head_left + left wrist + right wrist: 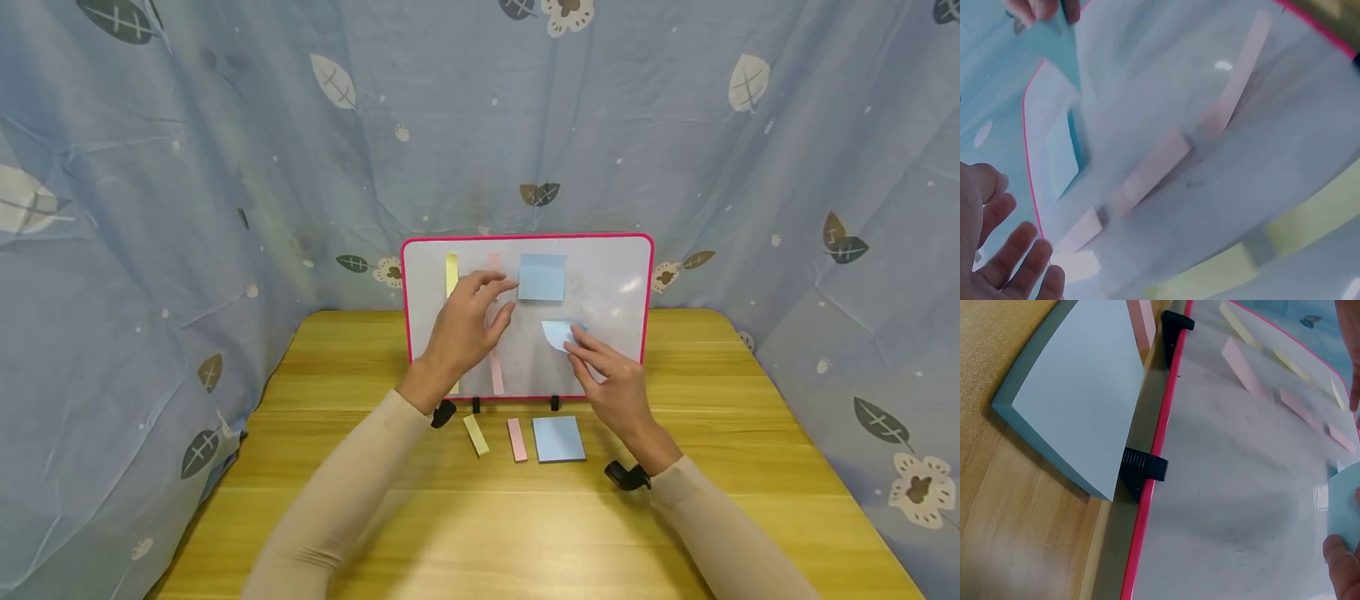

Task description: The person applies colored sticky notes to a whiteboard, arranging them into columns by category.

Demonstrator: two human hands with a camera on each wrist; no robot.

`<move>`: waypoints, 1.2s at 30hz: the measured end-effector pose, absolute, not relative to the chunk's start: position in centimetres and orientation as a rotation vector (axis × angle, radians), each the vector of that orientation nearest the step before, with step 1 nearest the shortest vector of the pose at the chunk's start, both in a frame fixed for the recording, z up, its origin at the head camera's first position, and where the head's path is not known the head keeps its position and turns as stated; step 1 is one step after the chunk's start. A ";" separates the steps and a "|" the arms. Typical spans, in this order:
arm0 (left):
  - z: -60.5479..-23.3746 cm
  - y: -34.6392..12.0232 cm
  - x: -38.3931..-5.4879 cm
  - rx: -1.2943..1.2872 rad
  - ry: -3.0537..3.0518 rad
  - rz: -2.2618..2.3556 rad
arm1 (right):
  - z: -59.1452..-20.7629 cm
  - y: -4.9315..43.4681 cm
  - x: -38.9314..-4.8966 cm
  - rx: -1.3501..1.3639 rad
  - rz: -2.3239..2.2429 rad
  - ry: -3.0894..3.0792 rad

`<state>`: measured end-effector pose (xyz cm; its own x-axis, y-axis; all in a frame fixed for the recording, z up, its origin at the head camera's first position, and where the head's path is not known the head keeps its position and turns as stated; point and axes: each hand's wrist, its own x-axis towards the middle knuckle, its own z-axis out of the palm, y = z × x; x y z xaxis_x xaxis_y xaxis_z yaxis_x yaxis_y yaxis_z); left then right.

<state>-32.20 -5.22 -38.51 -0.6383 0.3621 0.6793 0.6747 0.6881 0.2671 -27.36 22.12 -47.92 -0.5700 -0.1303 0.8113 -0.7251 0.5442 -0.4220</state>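
Observation:
My right hand [618,387] pinches a curled blue sticky note [557,333] in front of the whiteboard [607,275]. Above it, another blue sticky note [542,277] is stuck to the board. My left hand [468,325] hovers before the board beside that stuck note, thumb and fingers parted, holding nothing. In the left wrist view its fingers [1029,253] are spread loosely. Pink strips [1154,172] and yellow strips [1210,275] run in two columns on the board, partly hidden behind the left hand in the head view.
On the wooden table [480,533], before the board, lie a yellow strip pad [476,436], a pink strip pad [517,440] and a blue sticky-note pad [558,439]. Black clips [1144,465] hold the board's pink lower edge. A patterned blue curtain [450,125] surrounds the table.

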 end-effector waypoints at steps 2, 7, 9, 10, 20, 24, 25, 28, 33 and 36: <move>-37.8 -5.2 -32.9 -0.775 -2.299 -0.641 | -47.9 22.0 -27.4 0.685 1.002 -2.031; -36.8 -5.3 -34.4 -0.726 -2.326 -0.573 | -47.9 21.7 -27.6 0.674 1.004 -2.038; -36.6 -5.2 -34.8 -0.714 -2.351 -0.552 | -47.9 21.6 -27.6 0.668 1.008 -2.041; -36.5 -5.2 -35.0 -0.708 -2.363 -0.539 | -47.9 21.5 -27.7 0.666 1.008 -2.044; -35.7 -4.5 -36.4 -0.578 -2.497 -0.336 | -47.7 20.7 -28.1 0.662 0.982 -2.053; -35.7 -4.4 -36.5 -0.555 -2.540 -0.300 | -47.7 20.3 -28.2 0.670 0.956 -2.057; -35.8 -4.4 -36.6 -0.553 -2.545 -0.287 | -47.6 20.1 -28.3 0.671 0.952 -2.057; -35.9 -4.5 -36.7 -0.554 -2.545 -0.250 | -47.4 19.8 -28.5 0.674 0.940 -2.057; -36.0 -4.6 -36.8 -0.573 -2.532 -0.223 | -47.5 19.3 -28.9 0.675 0.930 -2.057; -36.1 -4.6 -36.8 -0.579 -2.544 -0.212 | -47.6 19.2 -28.9 0.680 0.935 -2.057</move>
